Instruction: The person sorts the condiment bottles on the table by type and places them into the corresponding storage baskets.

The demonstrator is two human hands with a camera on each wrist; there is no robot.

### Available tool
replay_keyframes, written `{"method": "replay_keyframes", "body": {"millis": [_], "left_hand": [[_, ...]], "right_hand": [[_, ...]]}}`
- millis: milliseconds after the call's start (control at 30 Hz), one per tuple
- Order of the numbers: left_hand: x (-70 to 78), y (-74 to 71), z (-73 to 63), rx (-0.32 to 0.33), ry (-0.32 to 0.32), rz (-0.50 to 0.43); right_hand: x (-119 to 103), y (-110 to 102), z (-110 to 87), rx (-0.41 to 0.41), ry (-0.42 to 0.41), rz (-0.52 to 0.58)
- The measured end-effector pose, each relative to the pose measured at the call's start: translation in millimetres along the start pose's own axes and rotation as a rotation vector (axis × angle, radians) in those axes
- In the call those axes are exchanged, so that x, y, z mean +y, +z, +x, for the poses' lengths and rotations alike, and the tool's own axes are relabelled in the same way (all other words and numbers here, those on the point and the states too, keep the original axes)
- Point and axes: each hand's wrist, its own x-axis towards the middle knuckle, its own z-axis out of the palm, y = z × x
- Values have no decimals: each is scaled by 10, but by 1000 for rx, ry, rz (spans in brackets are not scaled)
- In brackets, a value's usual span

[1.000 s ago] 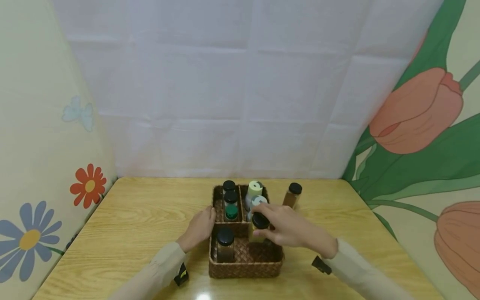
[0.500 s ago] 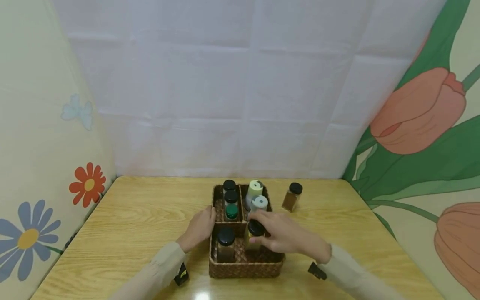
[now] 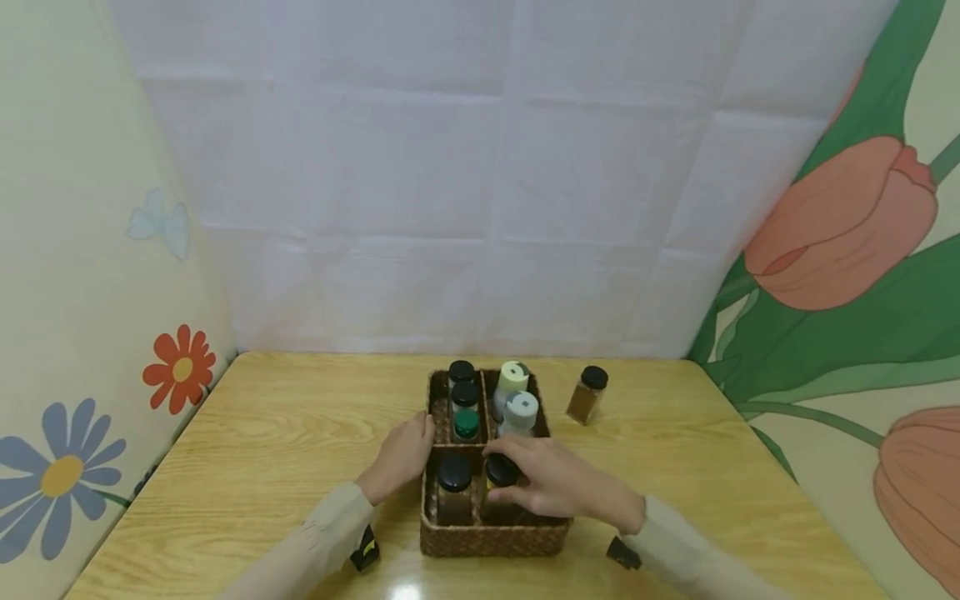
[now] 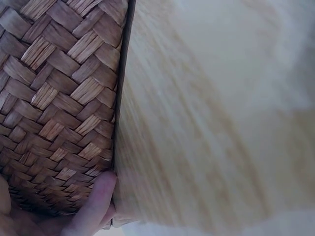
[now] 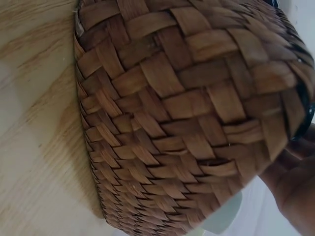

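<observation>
A brown woven basket [image 3: 491, 543] with compartments stands on the table. In its front compartment, my right hand [image 3: 551, 479] pinches the black lid of a spice jar [image 3: 501, 471], whose lower part is mostly hidden. Just left of it stands another black-lidded jar [image 3: 453, 475]. My left hand [image 3: 401, 454] holds the basket's left side; in the left wrist view a finger [image 4: 96, 201] lies against the wall near the table. The back left compartment holds two black-lidded jars and a green-lidded jar [image 3: 466, 425]. Back right are a pale yellow-topped bottle [image 3: 513, 379] and a white-topped bottle [image 3: 520, 408].
One black-lidded jar of brown spice [image 3: 587, 398] stands on the wooden table [image 3: 300, 417], right of the basket. A white cloth [image 3: 420, 208] hangs behind the table. Flower-patterned sheets flank both sides.
My right hand has moved left and slightly down with the jar, lowering it into the front compartment beside the other jar. The left hand has stayed on the basket.
</observation>
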Motion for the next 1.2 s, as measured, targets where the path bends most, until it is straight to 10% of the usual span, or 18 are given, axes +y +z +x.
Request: {"method": "replay_keyframes", "body": {"millis": [1200], "left_hand": [[-9,10,10,28,5,20]], "right_hand": [[-8,85,76,-62,35,-35]]}}
